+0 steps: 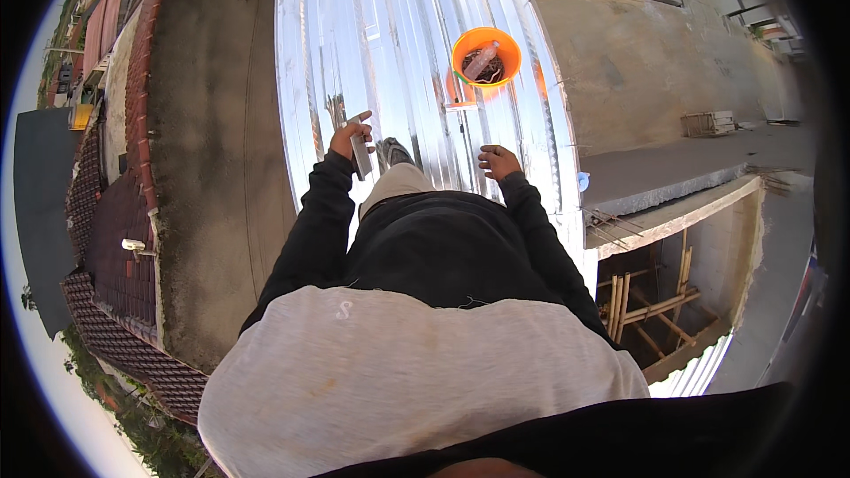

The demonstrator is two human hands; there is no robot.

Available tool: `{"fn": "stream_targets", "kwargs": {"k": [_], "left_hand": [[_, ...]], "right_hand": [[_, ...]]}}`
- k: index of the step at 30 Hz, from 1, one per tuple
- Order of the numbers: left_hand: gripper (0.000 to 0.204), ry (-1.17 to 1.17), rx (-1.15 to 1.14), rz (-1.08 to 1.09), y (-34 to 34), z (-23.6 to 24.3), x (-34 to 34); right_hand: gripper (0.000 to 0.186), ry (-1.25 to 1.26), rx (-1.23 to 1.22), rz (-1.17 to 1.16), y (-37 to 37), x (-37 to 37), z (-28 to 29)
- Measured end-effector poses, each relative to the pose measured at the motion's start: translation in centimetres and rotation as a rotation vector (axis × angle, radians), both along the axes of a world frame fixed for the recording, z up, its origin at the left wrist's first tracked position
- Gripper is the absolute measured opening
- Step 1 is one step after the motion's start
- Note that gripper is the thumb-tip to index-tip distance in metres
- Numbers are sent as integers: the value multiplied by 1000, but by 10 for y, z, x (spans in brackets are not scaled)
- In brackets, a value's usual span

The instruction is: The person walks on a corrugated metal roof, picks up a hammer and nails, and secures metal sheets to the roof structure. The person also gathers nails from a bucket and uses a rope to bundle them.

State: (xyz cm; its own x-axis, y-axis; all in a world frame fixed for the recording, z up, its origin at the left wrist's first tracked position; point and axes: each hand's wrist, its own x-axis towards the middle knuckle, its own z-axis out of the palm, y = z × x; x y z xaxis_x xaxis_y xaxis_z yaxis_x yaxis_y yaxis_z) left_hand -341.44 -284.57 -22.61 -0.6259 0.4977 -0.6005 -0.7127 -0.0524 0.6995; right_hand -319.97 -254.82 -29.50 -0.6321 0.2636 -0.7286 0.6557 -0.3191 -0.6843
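Observation:
My left hand is closed around a flat grey strip, with a finger stretched forward. Thin rods stick out just beyond that hand; whether they are part of what it grips I cannot make out. Empty, my right hand hovers over the shiny corrugated metal sheeting with its fingers apart. Ahead of it stands an orange bucket on the sheeting. Inside lie a clear plastic bottle and a dark pile of small pieces. One grey shoe shows between my hands.
Left of the sheeting runs a grey concrete surface, then tiled roofs. At right, a concrete ledge borders a deep opening with wooden poles. Rebar ends poke out near the sheeting's edge. A pale block stack sits farther right.

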Motion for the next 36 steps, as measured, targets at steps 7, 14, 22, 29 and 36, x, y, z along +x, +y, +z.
{"fn": "stream_targets", "kwargs": {"k": [7,14,22,29,36], "left_hand": [[52,-542,333,37,-1,-52,-75],[57,-635,19,187,-14,-97,-116],[53,-532,-91,87,-19,-82,-153],[73,-623,-12,184,-60,-39,-120],[61,-766,-321,353,-94,-129,-129]], "right_hand": [[28,-333,36,-144,-7,-74,-11],[28,-293,70,-117,0,-124,-22],[25,-253,-42,-12,60,-175,-43],[22,-349,36,217,154,-206,-110],[17,-406,87,288,123,-223,-215]]}}
